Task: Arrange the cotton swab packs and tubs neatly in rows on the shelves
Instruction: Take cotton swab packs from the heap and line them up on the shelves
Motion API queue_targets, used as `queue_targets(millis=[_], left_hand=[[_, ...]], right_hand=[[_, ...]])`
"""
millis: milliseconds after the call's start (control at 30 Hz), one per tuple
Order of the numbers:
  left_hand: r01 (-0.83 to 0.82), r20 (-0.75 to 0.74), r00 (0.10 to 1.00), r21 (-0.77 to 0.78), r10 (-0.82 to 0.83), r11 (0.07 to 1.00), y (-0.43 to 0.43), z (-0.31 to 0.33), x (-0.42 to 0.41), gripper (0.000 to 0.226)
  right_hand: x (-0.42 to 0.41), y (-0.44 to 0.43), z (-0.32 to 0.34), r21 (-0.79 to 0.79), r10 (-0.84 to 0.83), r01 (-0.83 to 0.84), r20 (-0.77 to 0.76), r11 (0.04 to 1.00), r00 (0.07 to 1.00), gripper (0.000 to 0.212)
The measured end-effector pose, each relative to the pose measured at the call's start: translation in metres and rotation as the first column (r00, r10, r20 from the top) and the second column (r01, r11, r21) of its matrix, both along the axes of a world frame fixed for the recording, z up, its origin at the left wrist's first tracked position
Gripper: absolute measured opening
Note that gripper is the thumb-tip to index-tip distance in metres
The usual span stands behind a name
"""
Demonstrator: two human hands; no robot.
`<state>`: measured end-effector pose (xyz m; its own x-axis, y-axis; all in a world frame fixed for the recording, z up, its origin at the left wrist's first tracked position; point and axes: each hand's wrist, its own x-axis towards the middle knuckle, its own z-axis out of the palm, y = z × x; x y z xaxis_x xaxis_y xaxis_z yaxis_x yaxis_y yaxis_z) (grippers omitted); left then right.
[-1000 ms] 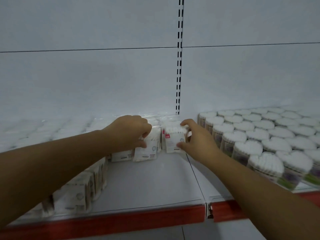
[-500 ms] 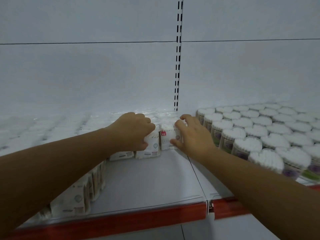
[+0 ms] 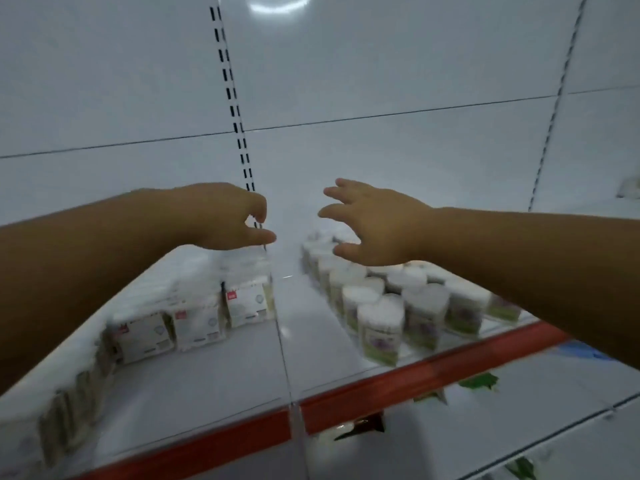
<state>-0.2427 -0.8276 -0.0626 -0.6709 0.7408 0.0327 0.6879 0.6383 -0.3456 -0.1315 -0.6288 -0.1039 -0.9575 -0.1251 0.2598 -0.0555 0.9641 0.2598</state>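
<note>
Several cotton swab packs (image 3: pixel 242 303) stand in rows on the left side of the shelf (image 3: pixel 214 375), reaching back towards its rear edge. Heart-shaped tubs (image 3: pixel 381 327) stand in rows on the right side, down to the red front edge. A bare strip of shelf separates the two groups. The left hand (image 3: pixel 221 220) hovers above the packs, fingers loosely curled, holding nothing. The right hand (image 3: pixel 370 226) hovers above the rear tubs, fingers spread, holding nothing.

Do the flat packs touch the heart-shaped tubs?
Apart: the head view shows a bare strip of shelf between the packs and the tubs.
</note>
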Motion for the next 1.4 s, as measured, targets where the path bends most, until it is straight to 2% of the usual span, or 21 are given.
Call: queue_targets(millis=[67,100,167,233,367,600,800,967,1067,1167,1267,1333,1400], left_hand=[[0.017,-0.006,1.0,-0.079,-0.018,0.997,0.06,0.012,0.023,0.059],[0.047,-0.006,0.999,-0.081,-0.047,0.996,0.094,0.015,0.037,0.061],[0.128,0.038,0.991,-0.003,-0.128,0.992,0.165,0.02,0.069,0.063],[0.219,0.094,0.969,0.113,-0.23,0.969,0.238,0.022,0.102,0.065],[0.372,0.158,0.9,0.205,-0.406,0.905,0.371,0.007,0.179,0.074],[0.545,0.278,0.78,0.141,-0.561,0.827,0.538,-0.025,0.282,0.074],[0.582,0.348,0.743,0.088,-0.572,0.809,0.648,-0.04,0.295,0.076],[0.529,0.348,0.792,0.016,-0.501,0.848,0.752,-0.04,0.254,0.073],[0.506,0.341,0.817,-0.035,-0.466,0.862,0.814,-0.035,0.235,0.07],[0.53,0.326,0.8,0.009,-0.504,0.848,0.872,-0.037,0.223,0.066],[0.551,0.334,0.778,0.047,-0.533,0.833,0.919,-0.051,0.22,0.061],[0.562,0.348,0.75,0.112,-0.562,0.82,0.943,-0.065,0.22,0.056],[0.55,0.373,0.724,0.196,-0.58,0.812,0.959,-0.078,0.221,0.049]], right_hand=[[0.037,0.053,0.013,0.186,-0.134,0.118,0.074,0.975,0.988,0.064],[0.06,0.08,0.021,0.225,-0.212,0.184,0.108,0.957,0.971,0.064],[0.112,0.137,0.036,0.191,-0.354,0.327,0.132,0.926,0.926,0.064],[0.167,0.198,0.043,0.106,-0.481,0.472,0.09,0.875,0.872,0.064],[0.276,0.299,0.021,-0.011,-0.688,0.69,0.077,0.724,0.722,0.068],[0.398,0.409,-0.044,-0.203,-0.729,0.753,0.192,0.626,0.657,0.069],[0.431,0.499,-0.08,-0.322,-0.769,0.798,0.244,0.51,0.591,0.067],[0.413,0.59,-0.092,-0.262,-0.72,0.778,0.295,0.572,0.628,0.065],[0.399,0.651,-0.078,-0.277,-0.695,0.741,0.258,0.612,0.671,0.063],[0.392,0.706,-0.068,-0.309,-0.715,0.726,0.172,0.614,0.678,0.054],[0.388,0.756,-0.06,-0.313,-0.743,0.745,0.152,0.589,0.651,0.052],[0.383,0.8,-0.059,-0.349,-0.799,0.785,0.141,0.512,0.584,0.054],[0.374,0.848,-0.062,-0.483,-0.842,0.787,0.167,0.384,0.514,0.06]])
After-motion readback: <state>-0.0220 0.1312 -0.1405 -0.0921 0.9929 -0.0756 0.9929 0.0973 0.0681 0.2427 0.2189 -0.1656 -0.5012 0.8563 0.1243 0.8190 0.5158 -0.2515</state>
